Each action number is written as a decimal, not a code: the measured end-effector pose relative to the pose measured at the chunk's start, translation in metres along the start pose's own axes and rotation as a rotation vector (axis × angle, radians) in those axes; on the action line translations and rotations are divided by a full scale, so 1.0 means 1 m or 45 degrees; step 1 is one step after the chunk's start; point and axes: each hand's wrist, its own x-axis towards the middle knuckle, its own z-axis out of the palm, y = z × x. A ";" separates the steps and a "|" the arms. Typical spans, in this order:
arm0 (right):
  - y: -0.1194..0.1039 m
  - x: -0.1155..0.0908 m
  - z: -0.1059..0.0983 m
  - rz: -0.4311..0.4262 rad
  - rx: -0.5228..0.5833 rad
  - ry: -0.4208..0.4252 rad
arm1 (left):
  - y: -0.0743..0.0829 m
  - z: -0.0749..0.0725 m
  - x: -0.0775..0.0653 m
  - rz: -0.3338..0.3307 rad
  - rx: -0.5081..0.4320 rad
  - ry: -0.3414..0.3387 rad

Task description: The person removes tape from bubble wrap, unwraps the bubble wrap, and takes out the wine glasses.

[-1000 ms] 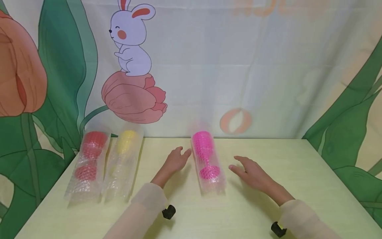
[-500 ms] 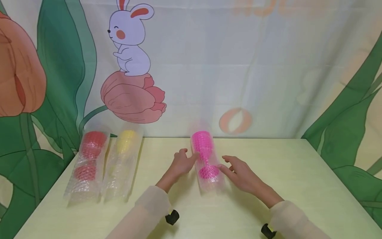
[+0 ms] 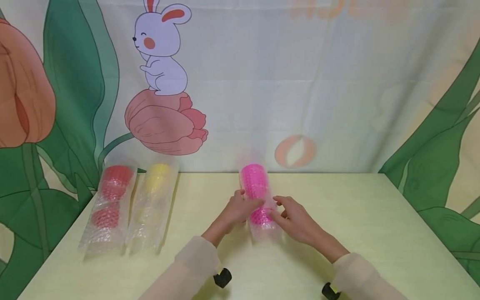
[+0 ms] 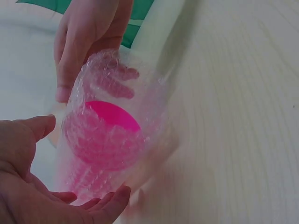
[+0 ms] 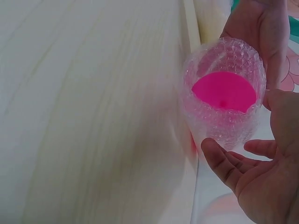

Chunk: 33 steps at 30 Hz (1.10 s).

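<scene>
A bright pink goblet-shaped cup (image 3: 254, 179) lies in a clear bubble wrap sleeve (image 3: 265, 234) on the table, pointing away from me. My left hand (image 3: 238, 208) holds its narrow middle from the left, thumb across the top. From the right, my right hand (image 3: 298, 218) touches the sleeve with its thumb, and its other fingers lie loosely beside it. In both wrist views a round pink end of the goblet (image 4: 105, 144) (image 5: 229, 93) shows through the sleeve's open end, with fingers at either side.
Two more wrapped pieces lie side by side at the left: a red one (image 3: 116, 181) and a yellow one (image 3: 157, 179). The pale wooden table (image 3: 337, 187) ends at a printed curtain (image 3: 240, 83) with a rabbit and tulips.
Both hands have moved inward to the pink goblet. The left thumb now lies over its middle, and the right thumb has come onto the wrap. The goblet has hardly moved.
</scene>
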 end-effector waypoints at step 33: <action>-0.018 -0.010 0.008 0.069 0.171 -0.031 | 0.001 0.006 -0.014 0.025 0.055 0.024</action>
